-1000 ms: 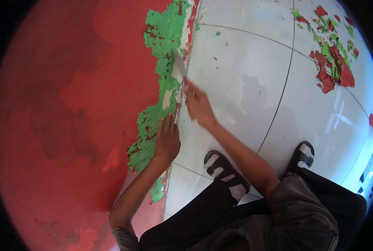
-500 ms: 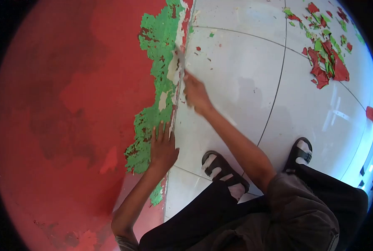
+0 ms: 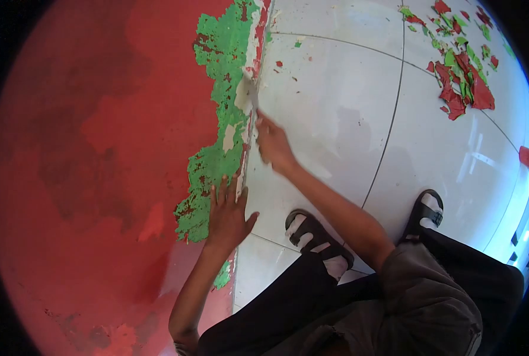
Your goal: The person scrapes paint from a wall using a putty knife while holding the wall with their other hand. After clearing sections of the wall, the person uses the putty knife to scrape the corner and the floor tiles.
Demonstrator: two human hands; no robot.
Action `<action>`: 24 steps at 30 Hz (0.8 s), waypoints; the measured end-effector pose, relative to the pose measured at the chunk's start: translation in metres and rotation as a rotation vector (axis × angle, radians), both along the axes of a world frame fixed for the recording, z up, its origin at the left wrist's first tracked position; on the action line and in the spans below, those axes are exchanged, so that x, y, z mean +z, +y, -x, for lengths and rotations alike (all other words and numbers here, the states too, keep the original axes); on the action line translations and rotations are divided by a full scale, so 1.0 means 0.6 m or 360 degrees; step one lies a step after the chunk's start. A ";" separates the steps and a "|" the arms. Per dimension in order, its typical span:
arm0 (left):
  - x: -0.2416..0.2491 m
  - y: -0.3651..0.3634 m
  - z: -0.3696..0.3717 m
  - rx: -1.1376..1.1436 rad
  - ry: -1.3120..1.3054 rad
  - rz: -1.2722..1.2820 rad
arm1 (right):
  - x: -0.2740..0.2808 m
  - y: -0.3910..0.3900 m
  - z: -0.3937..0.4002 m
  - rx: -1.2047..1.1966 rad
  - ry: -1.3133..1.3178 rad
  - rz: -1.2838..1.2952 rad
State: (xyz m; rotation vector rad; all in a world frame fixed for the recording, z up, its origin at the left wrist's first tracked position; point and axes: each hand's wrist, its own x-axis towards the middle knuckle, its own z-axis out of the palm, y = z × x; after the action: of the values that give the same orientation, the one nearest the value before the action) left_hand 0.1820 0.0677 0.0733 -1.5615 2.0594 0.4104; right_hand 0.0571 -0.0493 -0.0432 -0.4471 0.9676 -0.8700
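Observation:
My right hand (image 3: 273, 142) is closed around the handle of a paint scraper (image 3: 251, 90). Its thin grey blade, slightly blurred, points up at the strip where the red wall (image 3: 110, 136) meets the tiled floor; the handle is mostly hidden in my fist. Bare green patches (image 3: 214, 172) show along the wall's lower edge, with whitish spots (image 3: 229, 137) among them. My left hand (image 3: 229, 216) rests flat against the wall over the lower green area, fingers stretched and thumb out, holding nothing.
Peeled red and green paint flakes (image 3: 469, 83) lie heaped on the white tiled floor (image 3: 335, 113) at the upper right. Smaller chips (image 3: 279, 63) lie near the wall's base. My sandalled feet (image 3: 316, 238) stand on the tiles below my right arm.
My right hand and the scraper have shifted slightly down and left along the wall's edge. My left hand stays on the wall, its thumb now further out. The view has moved slightly.

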 end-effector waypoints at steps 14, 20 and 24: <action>-0.012 0.026 0.023 0.0386 0.0424 -0.0254 | -0.044 -0.084 0.033 -0.0021 0.0183 0.0201; 0.000 -0.006 0.024 0.0245 0.0378 0.0117 | 0.008 0.124 -0.023 0.0122 0.0142 0.0340; 0.038 -0.004 0.037 0.0550 0.0554 0.0413 | -0.024 0.191 -0.083 -0.0345 0.0452 0.0831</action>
State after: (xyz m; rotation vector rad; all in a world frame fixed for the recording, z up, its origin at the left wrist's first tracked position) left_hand 0.1597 0.0654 0.0961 -2.1447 2.1625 0.5944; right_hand 0.1070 0.0656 -0.0573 -0.9430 1.0562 -1.2874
